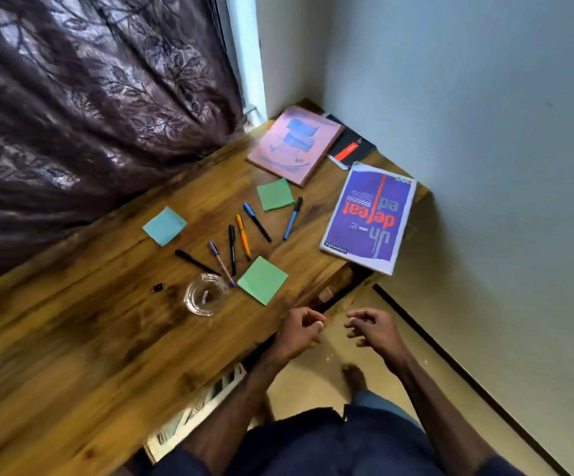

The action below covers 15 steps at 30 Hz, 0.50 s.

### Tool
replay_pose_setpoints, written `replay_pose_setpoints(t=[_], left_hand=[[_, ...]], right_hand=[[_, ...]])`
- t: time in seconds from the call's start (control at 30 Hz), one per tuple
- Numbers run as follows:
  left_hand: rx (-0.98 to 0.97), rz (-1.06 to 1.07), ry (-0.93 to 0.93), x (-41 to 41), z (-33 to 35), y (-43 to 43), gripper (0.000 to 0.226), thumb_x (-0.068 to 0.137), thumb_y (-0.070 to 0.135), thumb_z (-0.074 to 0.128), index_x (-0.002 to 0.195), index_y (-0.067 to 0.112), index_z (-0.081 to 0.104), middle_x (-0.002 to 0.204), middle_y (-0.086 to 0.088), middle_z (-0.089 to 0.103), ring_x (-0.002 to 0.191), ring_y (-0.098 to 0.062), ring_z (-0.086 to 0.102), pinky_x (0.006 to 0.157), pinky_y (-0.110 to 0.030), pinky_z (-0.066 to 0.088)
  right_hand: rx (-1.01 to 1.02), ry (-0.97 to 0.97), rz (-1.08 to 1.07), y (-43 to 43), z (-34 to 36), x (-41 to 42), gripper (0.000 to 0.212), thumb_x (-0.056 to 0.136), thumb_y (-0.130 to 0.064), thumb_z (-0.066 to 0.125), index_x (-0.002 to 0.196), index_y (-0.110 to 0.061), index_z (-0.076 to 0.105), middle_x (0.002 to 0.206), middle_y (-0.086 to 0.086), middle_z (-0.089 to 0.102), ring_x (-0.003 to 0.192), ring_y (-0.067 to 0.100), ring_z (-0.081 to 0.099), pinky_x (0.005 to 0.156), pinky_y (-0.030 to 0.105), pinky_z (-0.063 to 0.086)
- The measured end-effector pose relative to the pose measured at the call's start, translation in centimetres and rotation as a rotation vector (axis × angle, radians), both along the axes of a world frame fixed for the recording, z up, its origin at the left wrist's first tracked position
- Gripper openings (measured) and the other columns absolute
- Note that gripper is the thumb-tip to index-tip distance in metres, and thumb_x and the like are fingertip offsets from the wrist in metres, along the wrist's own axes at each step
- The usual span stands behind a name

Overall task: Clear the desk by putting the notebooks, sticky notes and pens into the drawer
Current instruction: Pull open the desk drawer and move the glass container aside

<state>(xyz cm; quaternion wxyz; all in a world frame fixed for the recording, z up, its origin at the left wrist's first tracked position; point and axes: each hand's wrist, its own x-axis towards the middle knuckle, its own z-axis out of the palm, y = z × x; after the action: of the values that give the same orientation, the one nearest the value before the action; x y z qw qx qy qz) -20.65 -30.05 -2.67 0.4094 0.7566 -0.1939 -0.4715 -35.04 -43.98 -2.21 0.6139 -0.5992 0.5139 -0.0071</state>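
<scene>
On the wooden desk [83,338] lie a purple notebook [369,218] at the right edge, a pink notebook [294,144] and a black notebook [351,146] at the far corner. Three sticky-note pads show: a blue pad [164,225], a green pad [275,194] and another green pad [262,280]. Several pens [242,235] are fanned out between them. My left hand [297,333] and my right hand [375,329] hover just off the desk's front edge, fingers loosely curled, holding nothing. The drawer front [327,297] shows under the edge.
A glass ashtray [206,294] and a small black cap [157,287] sit near the pens. A dark patterned curtain [89,115] hangs along the left. Pale walls [485,132] close the corner on the right. My legs and a foot are below, over a tan floor.
</scene>
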Motion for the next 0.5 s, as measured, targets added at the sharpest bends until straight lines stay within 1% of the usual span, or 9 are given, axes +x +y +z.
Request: replay_pose_setpoints(t=[0.07,0.17,0.2,0.27,0.33,0.37,0.4,0.43,0.5], left_hand=[[0.051,0.133,0.114,-0.3,-1.3,-1.8,0.016,0.098,0.017,0.063,0.111,0.011,0.071,0.102,-0.007,0.077,0.076,-0.015,0.072,0.058,-0.020,0.054],[0.104,0.423,0.379,-1.8,-3.7,-5.2,0.020,0.098,0.018,0.064,0.113,0.005,0.069,0.101,-0.008,0.077,0.072,-0.016,0.069,0.059,-0.024,0.056],[0.096,0.535,0.475,-2.3,-4.5,-6.0,0.020,0.100,0.018,0.062,0.112,0.004,0.068,0.099,-0.008,0.077,0.073,-0.017,0.070,0.060,-0.025,0.057],[0.065,0.775,0.677,-3.6,-6.5,-8.1,0.021,0.102,0.024,0.058,0.104,0.006,0.068,0.093,-0.009,0.077,0.081,-0.022,0.070,0.064,-0.028,0.060],[-0.019,1.025,0.837,-4.4,-8.4,-10.2,0.029,0.102,0.031,0.055,0.099,0.004,0.067,0.086,-0.013,0.076,0.088,-0.028,0.068,0.075,-0.036,0.059],[-0.084,1.152,0.910,-4.9,-9.5,-10.8,0.035,0.100,0.036,0.056,0.102,0.002,0.065,0.091,-0.017,0.074,0.093,-0.031,0.067,0.082,-0.041,0.056],[-0.140,1.266,0.960,-5.4,-10.6,-11.7,0.042,0.098,0.041,0.056,0.109,0.001,0.063,0.100,-0.020,0.071,0.101,-0.034,0.065,0.086,-0.045,0.054],[-0.179,1.358,0.994,-6.0,-11.5,-12.6,0.050,0.096,0.046,0.056,0.116,0.001,0.061,0.110,-0.021,0.067,0.110,-0.036,0.063,0.088,-0.048,0.054],[-0.253,1.491,1.043,-6.8,-13.1,-14.4,0.061,0.093,0.054,0.055,0.125,0.002,0.057,0.125,-0.020,0.061,0.121,-0.038,0.058,0.090,-0.049,0.052]], right_hand=[[0.131,-0.017,-0.024,-2.4,-1.2,0.2,0.013,0.097,-0.007,0.063,0.105,-0.009,0.072,0.094,0.011,0.079,0.071,0.018,0.072,0.058,0.029,0.053],[0.346,-0.005,-0.055,-6.8,-4.2,-0.7,0.020,0.093,-0.006,0.066,0.112,-0.004,0.070,0.096,0.013,0.078,0.072,0.018,0.071,0.059,0.027,0.054],[0.406,-0.007,-0.095,-8.3,-5.3,-0.9,0.023,0.092,-0.006,0.067,0.115,-0.002,0.070,0.096,0.014,0.078,0.074,0.019,0.071,0.061,0.027,0.055],[0.513,-0.015,-0.207,-11.9,-7.8,-1.3,0.026,0.096,-0.008,0.063,0.119,0.002,0.067,0.101,0.016,0.077,0.080,0.020,0.071,0.065,0.028,0.056],[0.596,-0.039,-0.315,-15.3,-10.2,-1.1,0.027,0.100,-0.009,0.053,0.121,0.003,0.065,0.105,0.018,0.074,0.082,0.022,0.071,0.064,0.029,0.057],[0.639,-0.070,-0.366,-16.6,-10.9,-0.7,0.026,0.100,-0.008,0.050,0.119,0.001,0.065,0.103,0.017,0.073,0.080,0.021,0.071,0.063,0.029,0.059],[0.675,-0.096,-0.392,-17.8,-11.4,-0.2,0.024,0.100,-0.009,0.048,0.115,-0.003,0.066,0.100,0.015,0.072,0.076,0.020,0.072,0.063,0.029,0.061],[0.704,-0.132,-0.407,-18.8,-12.0,0.5,0.022,0.100,-0.010,0.048,0.112,-0.007,0.067,0.096,0.013,0.072,0.074,0.019,0.072,0.066,0.030,0.061],[0.742,-0.227,-0.401,-20.1,-13.1,2.1,0.019,0.100,-0.020,0.054,0.106,-0.015,0.071,0.099,0.009,0.072,0.081,0.021,0.071,0.076,0.035,0.060]])
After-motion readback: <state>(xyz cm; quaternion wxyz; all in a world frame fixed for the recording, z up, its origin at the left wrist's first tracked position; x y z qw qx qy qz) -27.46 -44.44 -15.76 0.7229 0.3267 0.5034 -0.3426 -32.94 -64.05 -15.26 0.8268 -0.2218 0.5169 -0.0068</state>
